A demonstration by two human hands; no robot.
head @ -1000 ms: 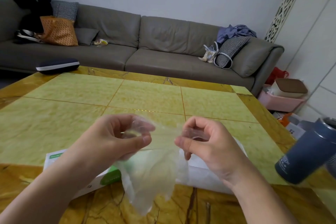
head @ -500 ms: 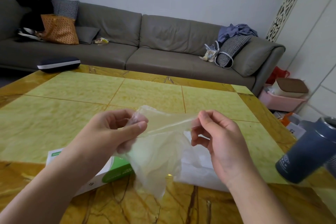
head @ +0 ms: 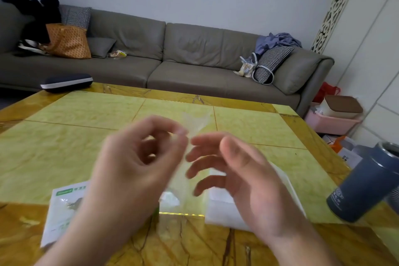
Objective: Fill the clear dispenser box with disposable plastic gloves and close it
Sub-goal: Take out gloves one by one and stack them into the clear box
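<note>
A thin clear plastic glove (head: 187,157) hangs in the air above the table. My left hand (head: 140,157) pinches its upper part between thumb and fingertips. My right hand (head: 241,168) is beside it with fingers spread and relaxed, holding nothing; both hands are motion-blurred. Under my right hand lies the clear dispenser box (head: 226,211), whitish and partly hidden. The white and green glove package (head: 62,207) lies flat at the lower left, partly behind my left forearm.
A dark blue tumbler (head: 364,183) stands near the right edge of the yellow-green stone table (head: 86,131). A dark case (head: 67,82) sits at the table's far left corner. A grey sofa lies beyond, and a pink bin stands on the floor at right.
My right hand has let go of the glove and opened its fingers. My left hand still pinches the glove, which now hangs narrower. Both hands rose slightly.
</note>
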